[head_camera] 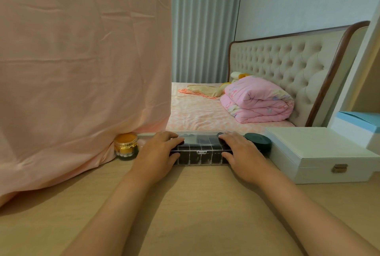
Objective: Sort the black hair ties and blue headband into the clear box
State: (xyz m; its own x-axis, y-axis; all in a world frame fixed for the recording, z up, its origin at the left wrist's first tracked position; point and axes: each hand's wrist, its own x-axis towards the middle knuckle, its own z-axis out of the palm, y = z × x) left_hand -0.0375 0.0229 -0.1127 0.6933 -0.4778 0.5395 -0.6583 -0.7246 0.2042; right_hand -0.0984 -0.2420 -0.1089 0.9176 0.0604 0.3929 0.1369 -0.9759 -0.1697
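A clear plastic box (pixel 200 153) with its lid down lies at the far edge of the wooden desk (pixel 195 204). Dark items, seemingly black hair ties, show through its divided compartments. My left hand (pixel 158 151) grips the box's left end, fingers over the lid and thumb on the front. My right hand (pixel 239 151) grips the right end the same way. No blue headband is visible.
A pink cloth (pixel 82 70) drapes down over the desk on the left. A small gold-lidded jar (pixel 125 145) stands beside it. A dark green round lid (pixel 258 139) and a white latched case (pixel 316 153) sit on the right. A bed lies beyond the desk.
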